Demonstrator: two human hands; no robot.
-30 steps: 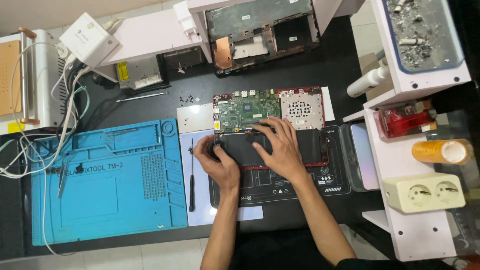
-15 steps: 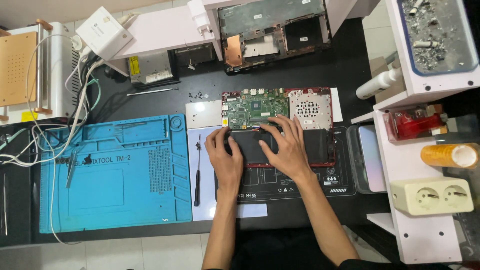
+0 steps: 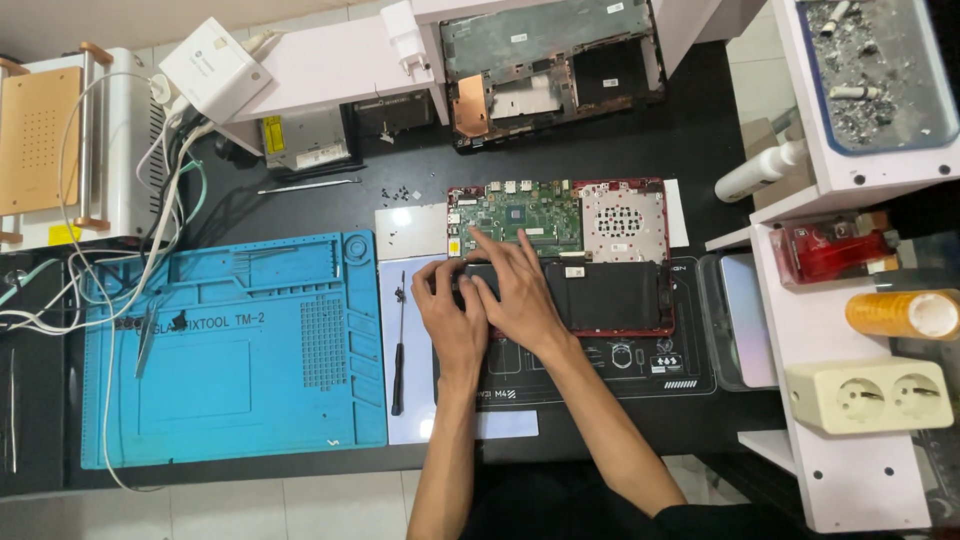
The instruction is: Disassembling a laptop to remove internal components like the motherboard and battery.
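Observation:
An opened red laptop base (image 3: 655,328) lies on a black work mat, its green circuit board (image 3: 520,218) and flat black battery (image 3: 605,295) exposed. My left hand (image 3: 448,308) rests on the laptop's left edge, fingers curled over the battery's left end. My right hand (image 3: 518,290) lies just beside it and partly over it, index finger stretched up onto the lower left part of the circuit board. Neither hand lifts anything clear of the laptop. What the fingers grip underneath is hidden.
A black screwdriver (image 3: 399,350) lies left of my hands beside a blue repair mat (image 3: 230,350). Small screws (image 3: 398,194) sit above a metal plate (image 3: 410,230). Another opened laptop shell (image 3: 550,70) is at the back. White shelves (image 3: 850,480) with a socket block stand right.
Both hands have slid left along the laptop, from the battery's middle to its left end, and my right index finger now reaches onto the circuit board. The camera view has also shifted.

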